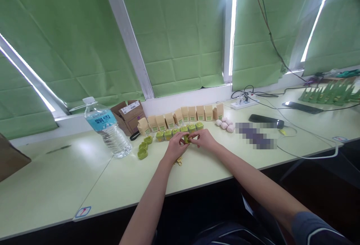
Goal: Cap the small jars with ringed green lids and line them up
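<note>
Both hands meet above the table, fingers closed around a small green lid [186, 139]. My left hand [176, 145] grips it from the left, and the fingertips of my right hand [204, 140] pinch at its right side. Beneath my left hand lie several small yellow ring-like pieces [179, 161], partly covered. Just behind the hands stands a row of small clear containers with green lids [168, 135], some hidden by my fingers. To the left, 3 loose green lids [142, 153] lie in a line, hollow sides showing.
Several small tan paper bags [169, 120] stand in a row behind. Pale pink egg-shaped pieces [224, 125] sit to the right. A water bottle [108, 127] and cardboard box [128, 115] are left; a black phone-like object [266, 121], power strip [244, 101] and white cable [309, 157] are right.
</note>
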`<state>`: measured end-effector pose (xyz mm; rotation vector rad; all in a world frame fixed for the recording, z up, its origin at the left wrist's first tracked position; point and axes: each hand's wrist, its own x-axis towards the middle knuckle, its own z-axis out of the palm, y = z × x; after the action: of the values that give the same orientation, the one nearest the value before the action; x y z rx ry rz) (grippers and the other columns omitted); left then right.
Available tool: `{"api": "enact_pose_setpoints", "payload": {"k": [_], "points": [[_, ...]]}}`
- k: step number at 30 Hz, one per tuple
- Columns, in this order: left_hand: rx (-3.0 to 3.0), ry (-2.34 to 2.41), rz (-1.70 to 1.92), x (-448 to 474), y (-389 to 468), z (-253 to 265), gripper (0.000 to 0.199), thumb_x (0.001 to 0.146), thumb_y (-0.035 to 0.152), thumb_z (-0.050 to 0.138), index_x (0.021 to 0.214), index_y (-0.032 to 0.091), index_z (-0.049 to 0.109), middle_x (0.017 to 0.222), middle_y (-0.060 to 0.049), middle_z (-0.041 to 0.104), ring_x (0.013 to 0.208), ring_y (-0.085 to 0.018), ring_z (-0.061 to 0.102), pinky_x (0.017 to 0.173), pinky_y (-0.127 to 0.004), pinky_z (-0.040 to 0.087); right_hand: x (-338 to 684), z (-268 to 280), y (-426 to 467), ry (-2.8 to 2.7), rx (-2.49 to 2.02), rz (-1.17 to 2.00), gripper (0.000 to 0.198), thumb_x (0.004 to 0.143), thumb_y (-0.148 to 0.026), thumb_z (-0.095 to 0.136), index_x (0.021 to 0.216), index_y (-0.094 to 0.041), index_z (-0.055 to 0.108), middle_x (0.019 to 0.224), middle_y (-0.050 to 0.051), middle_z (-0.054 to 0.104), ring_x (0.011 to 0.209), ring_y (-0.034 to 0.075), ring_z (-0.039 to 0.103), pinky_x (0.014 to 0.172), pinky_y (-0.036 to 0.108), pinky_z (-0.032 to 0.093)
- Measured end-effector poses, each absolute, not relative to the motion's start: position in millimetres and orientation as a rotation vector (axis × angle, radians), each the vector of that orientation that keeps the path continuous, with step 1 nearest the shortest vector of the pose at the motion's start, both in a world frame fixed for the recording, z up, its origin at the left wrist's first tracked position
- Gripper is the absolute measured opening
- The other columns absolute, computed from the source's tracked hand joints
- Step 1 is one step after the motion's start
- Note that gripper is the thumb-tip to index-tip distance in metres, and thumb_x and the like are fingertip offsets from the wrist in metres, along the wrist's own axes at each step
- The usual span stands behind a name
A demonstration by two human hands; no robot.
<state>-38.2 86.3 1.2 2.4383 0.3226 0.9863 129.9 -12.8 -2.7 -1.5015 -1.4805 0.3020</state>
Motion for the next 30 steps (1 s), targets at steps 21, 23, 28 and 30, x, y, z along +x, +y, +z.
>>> {"api": "enact_pose_setpoints", "payload": {"k": [21,23,28,30], "points": [[2.516,0.221,1.065,-38.3,85.5,-2.3,0.037,0.077,0.012,0.068,0.112,0.023,0.063,0.106,-0.006,0.061,0.082,-0.013,0.063,0.077,-0.032,0.059,127.3,-2.4,-13.4,-1.472,-1.523,0.363,0.014,0.080,-0.028,0.069,0.087,-0.025,0.080,0.093,0.000,0.078,0.039,0.010,0.060,0.055,0.025,0.053],[2.529,0.218,1.067,-37.8,86.1,-3.4,0.037,0.077,0.011,0.068,0.112,0.023,0.063,0.106,-0.005,0.060,0.082,-0.013,0.063,0.078,-0.032,0.058,126.5,-3.5,-12.8,-1.458,-1.524,0.369,0.013,0.080,-0.027,0.069,0.085,-0.025,0.080,0.092,-0.001,0.078,0.039,0.010,0.059,0.054,0.025,0.053],[2.523,0.216,1.085,-36.2,85.7,-4.9,0.040,0.076,0.008,0.066,0.113,0.023,0.063,0.107,-0.006,0.059,0.083,-0.013,0.063,0.079,-0.031,0.058,122.2,-3.3,-12.1,-1.412,-1.544,0.364,0.014,0.079,-0.026,0.068,0.086,-0.026,0.081,0.089,-0.001,0.078,0.039,0.010,0.059,0.051,0.025,0.051],[2.517,0.224,1.099,-35.5,85.1,-5.3,0.039,0.076,0.009,0.066,0.113,0.023,0.063,0.107,-0.006,0.059,0.084,-0.013,0.062,0.079,-0.032,0.058,120.3,-3.0,-11.6,-1.398,-1.566,0.343,0.014,0.080,-0.025,0.068,0.085,-0.027,0.081,0.086,-0.002,0.078,0.040,0.010,0.059,0.053,0.025,0.052]]}}
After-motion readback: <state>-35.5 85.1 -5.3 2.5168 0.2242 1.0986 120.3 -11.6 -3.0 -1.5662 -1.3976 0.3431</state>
